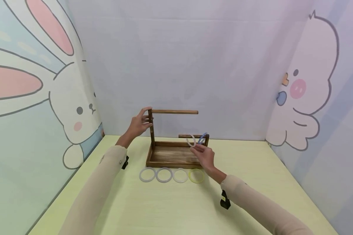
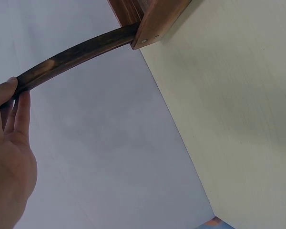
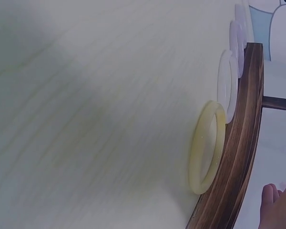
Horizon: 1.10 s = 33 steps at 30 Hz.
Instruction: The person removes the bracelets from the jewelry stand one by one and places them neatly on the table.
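Observation:
My left hand (image 1: 138,124) grips the top of the tall post (image 2: 76,59) of a dark wooden stand (image 1: 170,155), with thumb and fingers on either side. The right hand (image 1: 206,156) pinches a whitish bangle (image 1: 194,141) at the stand's short, low bar (image 1: 183,136). That bangle appears to be around the bar. A blue bangle (image 1: 202,138) hangs on the same bar, closer to its post. Only some fingertips of the right hand show in the right wrist view, without the held bangle.
Along the stand's front edge several bangles lie flat in a row: two pale purple ones (image 1: 164,181), a white one (image 1: 180,181) and a yellow one (image 3: 197,157). The stand's long upper bar (image 1: 175,112) points right. Behind the table hangs a pale curtain (image 1: 179,65).

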Tool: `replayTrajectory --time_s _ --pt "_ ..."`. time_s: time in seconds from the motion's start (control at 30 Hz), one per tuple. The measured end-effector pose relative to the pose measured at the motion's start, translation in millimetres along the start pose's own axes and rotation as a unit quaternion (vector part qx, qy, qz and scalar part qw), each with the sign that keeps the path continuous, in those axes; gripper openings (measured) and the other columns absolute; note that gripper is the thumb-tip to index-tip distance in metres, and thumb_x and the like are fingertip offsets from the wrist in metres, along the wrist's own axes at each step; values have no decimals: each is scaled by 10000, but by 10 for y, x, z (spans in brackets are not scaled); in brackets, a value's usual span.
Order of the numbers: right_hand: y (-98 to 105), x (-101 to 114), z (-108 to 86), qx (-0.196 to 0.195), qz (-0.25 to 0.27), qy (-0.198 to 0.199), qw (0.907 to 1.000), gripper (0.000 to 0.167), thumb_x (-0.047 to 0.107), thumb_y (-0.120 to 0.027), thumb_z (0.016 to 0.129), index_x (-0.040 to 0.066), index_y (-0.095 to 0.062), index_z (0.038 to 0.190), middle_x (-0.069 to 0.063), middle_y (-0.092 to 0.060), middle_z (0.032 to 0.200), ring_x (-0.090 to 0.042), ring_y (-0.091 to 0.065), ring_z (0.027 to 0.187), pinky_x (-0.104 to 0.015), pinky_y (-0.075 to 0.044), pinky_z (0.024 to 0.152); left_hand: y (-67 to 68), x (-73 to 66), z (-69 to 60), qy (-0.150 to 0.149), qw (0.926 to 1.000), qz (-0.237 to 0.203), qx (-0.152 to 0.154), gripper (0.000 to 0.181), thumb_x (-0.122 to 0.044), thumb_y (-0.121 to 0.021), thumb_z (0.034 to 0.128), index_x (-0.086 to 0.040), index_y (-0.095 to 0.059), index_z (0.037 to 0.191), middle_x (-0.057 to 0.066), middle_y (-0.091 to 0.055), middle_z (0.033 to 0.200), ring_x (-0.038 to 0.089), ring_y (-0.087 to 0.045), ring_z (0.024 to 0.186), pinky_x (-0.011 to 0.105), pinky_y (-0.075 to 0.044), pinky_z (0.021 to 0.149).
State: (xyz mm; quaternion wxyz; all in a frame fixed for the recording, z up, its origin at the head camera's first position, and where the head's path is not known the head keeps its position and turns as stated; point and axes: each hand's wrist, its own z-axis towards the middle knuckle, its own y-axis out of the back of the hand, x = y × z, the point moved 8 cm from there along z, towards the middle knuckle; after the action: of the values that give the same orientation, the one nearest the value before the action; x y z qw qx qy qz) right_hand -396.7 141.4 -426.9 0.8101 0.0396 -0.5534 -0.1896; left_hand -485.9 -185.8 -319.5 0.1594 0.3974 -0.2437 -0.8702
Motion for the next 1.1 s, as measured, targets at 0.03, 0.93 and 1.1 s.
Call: replayTrajectory --time_s 0.03,0.93,1.1 --pt "-5 1 10 -14 -42 10 10000 284 151 -839 903 1 -789 1139 -165 -783 1040 -305 -765 1000 -395 -647 823 -1 0 1 -2 10000 -9 -2 834 107 -725 921 -260 -371 1580 240 -695 1278 386 -685 1188 482 -603 950" --pt "-115 78 7 89 286 7 9996 204 91 -763 961 -53 -781 1105 -220 -776 964 -330 -782 821 -530 -639 780 -2 0 -2 141 9999 39 86 822 89 -724 926 -247 -366 1586 235 -695 1283 370 -688 1190 449 -606 958" --pt "-150 84 24 148 443 -9 9989 232 86 -758 963 -71 -765 1134 -233 -771 987 -360 -777 870 -532 -635 792 3 1 9 177 9998 12 93 813 88 -717 934 -239 -361 1588 262 -680 1297 378 -679 1203 467 -597 972"
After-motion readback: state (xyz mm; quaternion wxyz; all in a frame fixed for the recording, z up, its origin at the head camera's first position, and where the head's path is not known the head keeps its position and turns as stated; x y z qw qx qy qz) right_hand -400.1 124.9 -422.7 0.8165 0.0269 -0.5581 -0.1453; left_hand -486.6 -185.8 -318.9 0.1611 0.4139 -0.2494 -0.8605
